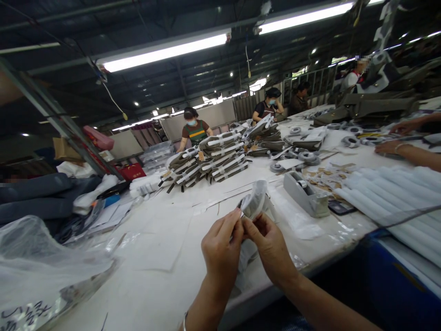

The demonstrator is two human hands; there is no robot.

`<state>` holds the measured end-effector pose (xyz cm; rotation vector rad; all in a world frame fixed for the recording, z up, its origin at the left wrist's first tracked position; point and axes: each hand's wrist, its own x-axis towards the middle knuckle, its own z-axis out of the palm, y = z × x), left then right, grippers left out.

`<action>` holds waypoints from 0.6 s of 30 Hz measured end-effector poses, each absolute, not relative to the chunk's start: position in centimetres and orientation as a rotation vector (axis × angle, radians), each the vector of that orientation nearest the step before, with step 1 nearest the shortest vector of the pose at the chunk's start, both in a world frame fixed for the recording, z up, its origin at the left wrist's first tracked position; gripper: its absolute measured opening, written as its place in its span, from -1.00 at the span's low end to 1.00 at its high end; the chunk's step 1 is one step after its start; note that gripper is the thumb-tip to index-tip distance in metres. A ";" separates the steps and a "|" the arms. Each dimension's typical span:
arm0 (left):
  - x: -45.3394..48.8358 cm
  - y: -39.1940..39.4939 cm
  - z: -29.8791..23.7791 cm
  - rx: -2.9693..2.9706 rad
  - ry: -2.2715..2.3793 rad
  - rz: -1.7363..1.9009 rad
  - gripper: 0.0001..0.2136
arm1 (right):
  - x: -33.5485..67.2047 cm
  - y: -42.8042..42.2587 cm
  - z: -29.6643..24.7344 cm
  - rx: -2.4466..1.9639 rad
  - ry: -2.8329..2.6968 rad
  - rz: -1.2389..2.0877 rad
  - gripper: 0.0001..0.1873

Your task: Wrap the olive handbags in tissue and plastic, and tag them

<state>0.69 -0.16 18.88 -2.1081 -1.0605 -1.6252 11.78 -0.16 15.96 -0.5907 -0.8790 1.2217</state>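
My left hand (221, 246) and my right hand (274, 248) are close together above the front part of the white table (151, 271). Thumbs and fingers of both pinch a pale grey, plastic-wrapped piece (255, 200). Its upper end rises in a rounded curl above my fingertips, and some of it hangs below, partly hidden behind my hands. Exactly what the wrapped piece is, I cannot make out. Just beyond my right hand stands a grey tape dispenser (305, 195) on the tabletop.
Flat brown pieces wrapped in white are stacked (220, 158) farther back. White foam tubes (396, 193) and a dark phone-like object (341, 207) lie right; clear plastic bags (44, 257) lie left. A co-worker's hands (392, 147) rest at right. Several people work behind.
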 end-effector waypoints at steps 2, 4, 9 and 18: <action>0.8 -0.1 18.7 -2.119 -1.036 -1.647 -0.77 | 11.7 0.0 15.8 -0.572 -0.855 1.225 -0.66; 0.8 -0.1 18.5 -2.140 -1.008 -1.656 -0.74 | 11.6 0.1 15.7 -0.535 -0.825 1.243 -0.67; 0.7 0.2 17.9 -2.171 -0.901 -1.589 -0.66 | 11.3 0.0 15.6 -0.493 -0.755 1.295 -0.72; 0.5 0.2 17.6 -2.256 -0.841 -1.365 -0.57 | 11.9 0.5 15.3 -0.599 -0.743 1.240 -0.66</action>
